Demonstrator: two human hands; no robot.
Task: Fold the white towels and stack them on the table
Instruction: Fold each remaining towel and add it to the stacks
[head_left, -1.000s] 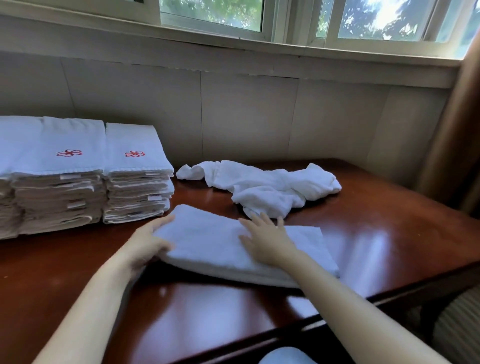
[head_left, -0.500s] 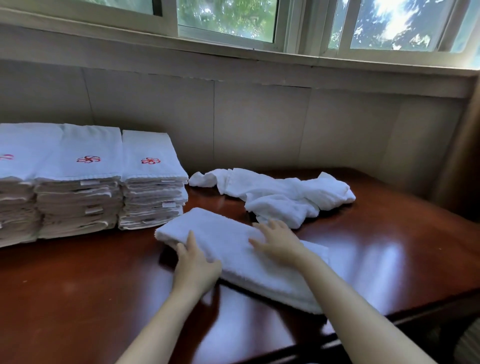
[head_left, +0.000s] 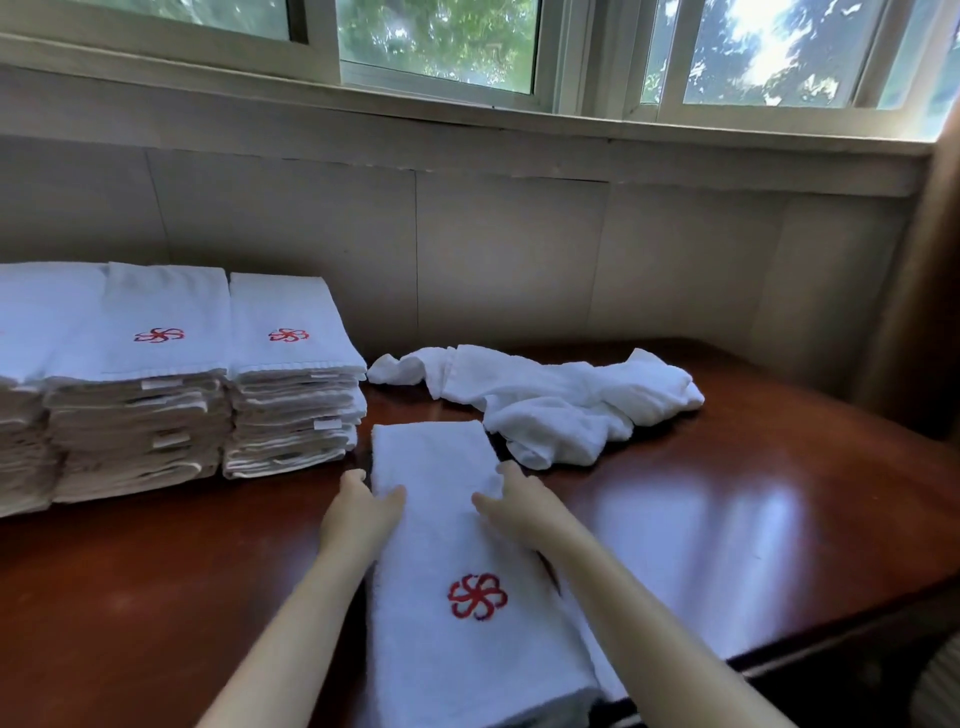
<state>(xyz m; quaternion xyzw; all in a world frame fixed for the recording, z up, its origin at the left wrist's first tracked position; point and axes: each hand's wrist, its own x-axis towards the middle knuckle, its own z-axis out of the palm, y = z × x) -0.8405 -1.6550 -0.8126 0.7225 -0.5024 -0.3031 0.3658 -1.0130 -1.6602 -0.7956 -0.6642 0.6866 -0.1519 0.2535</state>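
A big window (head_left: 436, 47) and a pale wall (head_left: 509, 249) stand far past the fingers. The dark brown table (head_left: 156, 597) spreads out under both arms. Off to the left of the fingers, three piles of folded white towels sit side by side on the table: the first stack (head_left: 293, 400) is closest to the fingers, the second stack (head_left: 137, 415) touches it on its far side, and the third stack (head_left: 26, 374) is cut off by the edge of the view. Past the fingers and a bit to the right lies a crumpled towel (head_left: 561, 410), all bunched up and not folded. The folded towel (head_left: 441, 649) lies flat on the table between the two arms, long and thin, and runs from the near table edge up past the fingers. Both bare arms reach forward, one along each long side of it. The left hand (head_left: 358, 512) holds the left edge, with its thumb on top of the cloth and its fingers (head_left: 353, 478) down along the side. The right hand (head_left: 514, 506) holds the right edge the same way, thumb on top and pointing in, fingers beside the cloth. The two thumbs point at each other, with a strip of white cloth between them. A small red flower mark (head_left: 477, 596) shows on the towel, nearer to the person than the fingers.
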